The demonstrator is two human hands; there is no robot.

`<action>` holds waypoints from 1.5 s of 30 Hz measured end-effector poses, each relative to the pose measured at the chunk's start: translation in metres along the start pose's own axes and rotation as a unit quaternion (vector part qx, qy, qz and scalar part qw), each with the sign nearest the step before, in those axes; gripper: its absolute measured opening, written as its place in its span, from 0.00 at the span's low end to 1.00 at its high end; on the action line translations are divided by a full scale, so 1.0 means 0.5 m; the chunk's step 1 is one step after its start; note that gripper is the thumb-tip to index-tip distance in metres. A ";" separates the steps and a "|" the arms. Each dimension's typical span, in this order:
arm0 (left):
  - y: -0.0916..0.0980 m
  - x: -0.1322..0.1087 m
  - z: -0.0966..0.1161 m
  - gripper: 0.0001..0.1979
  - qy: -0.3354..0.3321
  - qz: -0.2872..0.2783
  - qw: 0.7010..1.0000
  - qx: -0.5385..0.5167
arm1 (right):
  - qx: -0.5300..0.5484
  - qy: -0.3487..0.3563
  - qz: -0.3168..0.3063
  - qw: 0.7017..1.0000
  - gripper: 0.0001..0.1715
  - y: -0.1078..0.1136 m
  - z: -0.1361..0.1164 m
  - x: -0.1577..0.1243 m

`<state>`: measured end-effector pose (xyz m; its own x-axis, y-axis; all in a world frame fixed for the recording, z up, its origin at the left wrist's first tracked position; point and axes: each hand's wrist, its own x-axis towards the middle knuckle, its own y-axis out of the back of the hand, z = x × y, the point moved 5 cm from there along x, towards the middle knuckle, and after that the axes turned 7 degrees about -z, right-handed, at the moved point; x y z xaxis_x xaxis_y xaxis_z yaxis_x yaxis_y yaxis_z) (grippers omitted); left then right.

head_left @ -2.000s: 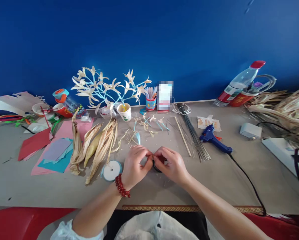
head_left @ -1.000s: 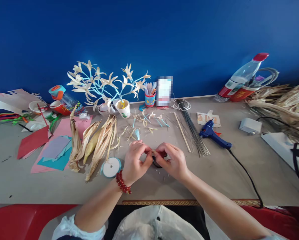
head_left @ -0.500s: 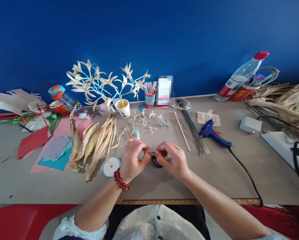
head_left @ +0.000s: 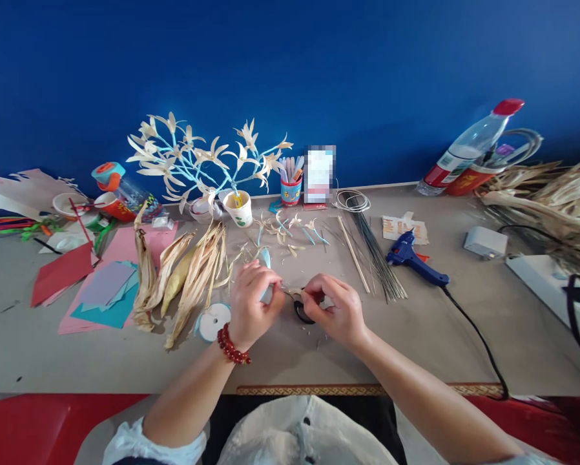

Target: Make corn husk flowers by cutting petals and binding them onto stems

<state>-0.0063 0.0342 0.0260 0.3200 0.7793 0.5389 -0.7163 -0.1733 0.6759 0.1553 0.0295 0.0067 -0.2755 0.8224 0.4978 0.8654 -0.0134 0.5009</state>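
Observation:
My left hand (head_left: 255,298), a red bead bracelet at its wrist, is closed with thumb and forefinger brought together; whatever is between them is too small to make out. Across a narrow gap, my right hand (head_left: 336,309) pinches a small, thin pale strip (head_left: 294,292), probably corn husk. Below that strip, a black scissors handle (head_left: 301,314) lies on the table, partly hidden by my right hand. A white spool of light-blue tape (head_left: 214,322) rests beside my left wrist. Small husk flowers on blue stems (head_left: 281,226) lie beyond both hands.
Dried corn husks (head_left: 193,284) and coloured paper (head_left: 108,303) are on the left. Husk-flower branches stand in a paper cup (head_left: 239,212). Right of my hands lie a wooden stick (head_left: 354,255), wires (head_left: 380,258) and a blue glue gun (head_left: 416,261) with its cord trailing.
My left hand has moved slightly left, widening the gap between the hands, where the pale strip shows more. My right hand has hardly moved.

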 end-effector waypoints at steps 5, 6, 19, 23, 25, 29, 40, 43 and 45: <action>-0.010 0.001 0.014 0.07 -0.019 -0.047 0.999 -0.017 | 0.012 -0.002 -0.012 1.000 0.09 -0.004 0.001 0.001; -0.015 0.001 0.019 0.06 -0.027 -0.055 0.998 -0.013 | 0.013 -0.002 -0.017 1.000 0.09 -0.005 0.001 0.001; -0.023 -0.001 0.014 0.04 0.006 -0.082 0.996 -0.033 | 0.005 -0.012 -0.010 1.000 0.09 -0.002 0.001 0.002; -0.020 -0.004 0.002 0.06 0.031 -0.050 0.998 -0.035 | 0.004 -0.014 0.010 1.000 0.09 0.006 0.001 0.003; -0.011 -0.004 -0.003 0.05 0.042 -0.030 0.998 -0.037 | 0.007 -0.021 0.021 1.000 0.09 0.010 0.003 0.003; -0.012 -0.002 0.009 0.03 0.017 -0.054 0.997 -0.048 | 0.013 -0.025 0.007 1.000 0.09 0.005 0.007 0.001; -0.028 -0.007 0.030 0.07 -0.039 -0.067 0.997 0.015 | 0.029 -0.024 -0.048 0.998 0.07 -0.007 0.004 0.004; -0.024 -0.008 0.032 0.08 -0.043 -0.063 0.997 0.019 | 0.021 -0.024 -0.044 0.999 0.08 -0.004 0.006 0.006; -0.020 -0.008 0.028 0.08 -0.037 -0.049 0.998 0.019 | 0.012 -0.033 -0.030 0.999 0.09 0.008 0.012 0.010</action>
<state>0.0085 0.0245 0.0242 0.4336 0.7475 0.5033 -0.6552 -0.1219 0.7455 0.1598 0.0369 0.0067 -0.2998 0.8570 0.4191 0.8583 0.0505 0.5107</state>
